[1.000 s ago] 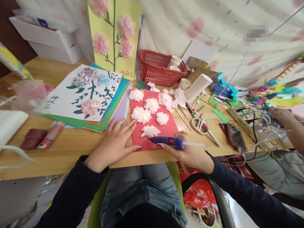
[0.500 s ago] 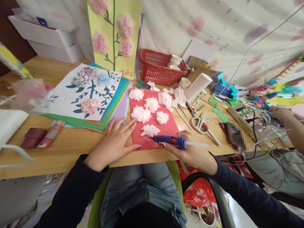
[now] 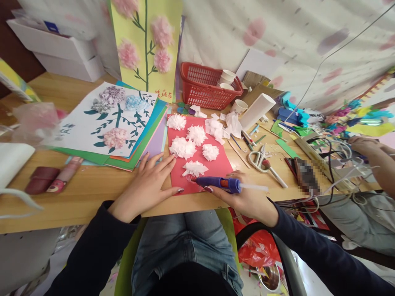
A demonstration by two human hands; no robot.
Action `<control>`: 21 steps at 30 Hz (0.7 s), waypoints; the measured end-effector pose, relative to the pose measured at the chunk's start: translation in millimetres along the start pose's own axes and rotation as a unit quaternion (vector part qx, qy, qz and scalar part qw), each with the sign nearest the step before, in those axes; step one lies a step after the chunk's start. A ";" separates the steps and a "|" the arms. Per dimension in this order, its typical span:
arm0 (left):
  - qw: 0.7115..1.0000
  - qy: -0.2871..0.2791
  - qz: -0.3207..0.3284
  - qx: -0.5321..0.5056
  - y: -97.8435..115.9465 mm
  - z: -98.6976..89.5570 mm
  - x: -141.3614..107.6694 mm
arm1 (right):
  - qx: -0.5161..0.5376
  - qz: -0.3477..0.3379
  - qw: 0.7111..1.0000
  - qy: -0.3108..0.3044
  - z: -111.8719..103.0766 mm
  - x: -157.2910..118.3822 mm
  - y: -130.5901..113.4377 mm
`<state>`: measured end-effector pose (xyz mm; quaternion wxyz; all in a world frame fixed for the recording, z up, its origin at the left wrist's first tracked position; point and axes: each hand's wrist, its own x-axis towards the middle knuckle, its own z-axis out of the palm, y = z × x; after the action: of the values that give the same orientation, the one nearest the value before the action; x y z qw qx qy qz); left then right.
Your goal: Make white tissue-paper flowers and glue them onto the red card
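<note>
A red sheet of paper (image 3: 222, 172) lies near the table's front edge with several white crumpled paper flowers (image 3: 182, 147) on it. My right hand (image 3: 247, 197) is wrapped round a blue glue gun (image 3: 217, 183), a pale glue stick jutting from its back. Its tip points left, just below the lowest white flower (image 3: 195, 168), over a shiny patch on the red paper. Spread flat, my left hand (image 3: 148, 181) rests on the table, fingertips at the sheet's left edge and holding nothing.
Flower artwork (image 3: 92, 123) lies on coloured sheets at the left. Behind stands a red basket (image 3: 206, 88) with paper cups. To the right are scissors (image 3: 259, 158), a paper roll (image 3: 257, 112), cables (image 3: 339, 160) and another person's hands (image 3: 367, 148).
The glue gun's tip has shifted slightly left along the red paper with my right hand. My left hand stays where it was.
</note>
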<state>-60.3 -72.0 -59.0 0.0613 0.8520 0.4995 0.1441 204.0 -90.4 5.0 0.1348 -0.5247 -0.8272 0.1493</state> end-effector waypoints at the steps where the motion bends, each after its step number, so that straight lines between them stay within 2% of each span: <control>1: 1.000 -0.002 -0.001 0.000 0.2 -0.4 0.1 | 0.004 -0.002 1.000 0.001 0.2 0.5 -0.2; 8: 1.000 -0.007 -0.006 -0.007 1.6 -2.7 0.8 | 0.027 -0.017 0.999 0.004 -0.2 6.7 -5.0; 14: 1.000 -0.010 -0.013 -0.018 2.3 -3.4 1.0 | 0.026 -0.010 0.999 0.037 0.6 6.6 -6.8; 21: 1.000 -0.007 -0.010 -0.020 1.7 -3.0 0.6 | -0.001 -0.025 1.000 0.007 2.8 7.8 -3.3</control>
<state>-59.5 -72.5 -55.7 0.0831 0.8467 0.5044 0.1478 197.0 -85.0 4.3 0.1436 -0.5051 -0.8392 0.1412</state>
